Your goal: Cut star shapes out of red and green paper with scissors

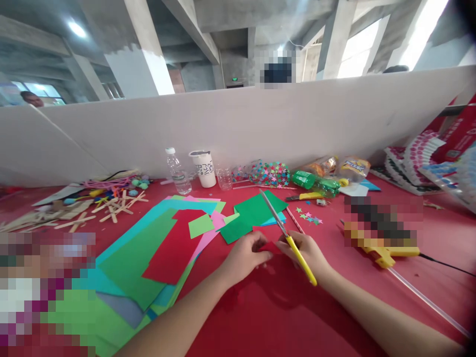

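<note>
Pinching a red sheet [272, 247] over the table [241, 325], the left hand [243, 257] faces the right hand [314, 254], clasped round yellow-handled scissors [299, 257] partly hiding green sheets [247, 214] beyond, with piled coloured sheets [130, 255] left and a glue gun [384, 257] right.

The left hand [243, 255] and right hand [310, 253] are near each other over the middle of the desk [238, 327], a paper piece [270, 245] between them, the scissors [293, 245] across the right one, blades pointing away. To their left lie overlapping paper sheets [124, 258]; beyond these, craft sticks [117, 208]. Just behind the hands lies another sheet [247, 213]. Farther back, before the upright board [230, 124], stand, left to right, a water bottle [179, 173] and a cup [204, 171]; right of them come a star-filled container [271, 173] and a lying bottle [310, 181]. A cutter knife [305, 197] lies before that bottle, loose stars [308, 216] nearer still. At right lies a glue gun [385, 253].
</note>
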Motion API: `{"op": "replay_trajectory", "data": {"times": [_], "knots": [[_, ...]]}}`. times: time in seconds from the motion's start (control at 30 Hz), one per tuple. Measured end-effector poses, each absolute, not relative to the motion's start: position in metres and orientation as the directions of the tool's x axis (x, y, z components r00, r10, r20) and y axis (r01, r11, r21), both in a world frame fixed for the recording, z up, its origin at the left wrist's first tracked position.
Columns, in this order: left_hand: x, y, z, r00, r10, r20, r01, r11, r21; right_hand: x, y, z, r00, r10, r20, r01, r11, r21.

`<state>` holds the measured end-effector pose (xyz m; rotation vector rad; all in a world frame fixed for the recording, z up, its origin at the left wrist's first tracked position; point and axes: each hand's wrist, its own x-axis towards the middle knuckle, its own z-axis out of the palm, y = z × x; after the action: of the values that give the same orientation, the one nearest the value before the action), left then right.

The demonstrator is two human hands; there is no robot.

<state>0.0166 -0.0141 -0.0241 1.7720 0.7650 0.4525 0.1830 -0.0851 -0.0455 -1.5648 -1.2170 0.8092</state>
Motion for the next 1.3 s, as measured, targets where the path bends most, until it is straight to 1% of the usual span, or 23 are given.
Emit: {"op": "replay_trajectory", "data": {"times": [0.07,0.1,0.27,0.37,0.47,0.53,0.6,0.7,0.77,0.83,0.9,1.0,1.07,1.17,1.3], "knots": [[0.018,-0.018,-0.023,0.742,0.654,-0.152,0.261,-0.072,0.963,0.175,-0.090,-0.041,0.253,0.968,-0.008,0.272,-0.079,-0.959],[0.019,-0.019,-0.022,0.747,0.644,-0.167,0.251,-0.039,0.967,0.172,-0.092,-0.040,0.250,0.968,-0.029,0.254,-0.095,-0.962],[0.018,-0.023,-0.021,0.785,0.597,-0.165,0.196,0.014,0.981,0.169,-0.096,-0.034,0.273,0.959,-0.072,0.193,-0.128,-0.973],[0.018,-0.022,-0.023,0.811,0.549,-0.205,0.182,0.097,0.978,0.170,-0.096,-0.031,0.306,0.949,-0.075,0.167,-0.131,-0.977],[0.019,-0.020,-0.025,0.783,0.575,-0.237,0.130,0.221,0.967,0.168,-0.097,-0.028,0.323,0.944,-0.074,0.158,-0.131,-0.979],[0.019,-0.018,-0.026,0.768,0.593,-0.243,0.101,0.262,0.960,0.167,-0.098,-0.029,0.333,0.941,-0.066,0.162,-0.126,-0.979],[0.019,-0.018,-0.026,0.778,0.581,-0.240,0.109,0.251,0.962,0.167,-0.099,-0.032,0.340,0.939,-0.055,0.170,-0.120,-0.978],[0.020,-0.020,-0.026,0.802,0.560,-0.206,0.123,0.184,0.975,0.170,-0.099,-0.035,0.332,0.942,-0.043,0.188,-0.111,-0.976],[0.020,-0.020,-0.025,0.781,0.604,-0.158,0.093,0.138,0.986,0.173,-0.099,-0.035,0.310,0.950,-0.042,0.202,-0.109,-0.973],[0.019,-0.018,-0.023,0.695,0.712,-0.101,0.022,0.120,0.993,0.176,-0.099,-0.032,0.269,0.962,-0.041,0.219,-0.103,-0.970],[0.017,-0.012,-0.020,0.553,0.832,-0.046,-0.080,0.108,0.991,0.178,-0.099,-0.028,0.192,0.981,-0.029,0.276,-0.083,-0.958],[0.011,-0.001,-0.014,0.375,0.926,0.039,-0.213,0.045,0.976,0.179,-0.100,-0.023,0.090,0.996,-0.014,0.429,-0.051,-0.902],[0.008,0.003,-0.011,0.308,0.948,0.084,-0.266,0.002,0.964,0.179,-0.102,-0.022,0.069,0.997,-0.030,0.501,-0.061,-0.863],[0.006,0.003,-0.008,0.259,0.958,0.125,-0.296,-0.045,0.954,0.179,-0.104,-0.023,0.044,0.995,-0.089,0.574,-0.098,-0.813],[0.006,-0.003,-0.007,0.302,0.938,0.171,-0.258,-0.092,0.962,0.179,-0.106,-0.024,-0.003,0.987,-0.162,0.618,-0.126,-0.776]]}}
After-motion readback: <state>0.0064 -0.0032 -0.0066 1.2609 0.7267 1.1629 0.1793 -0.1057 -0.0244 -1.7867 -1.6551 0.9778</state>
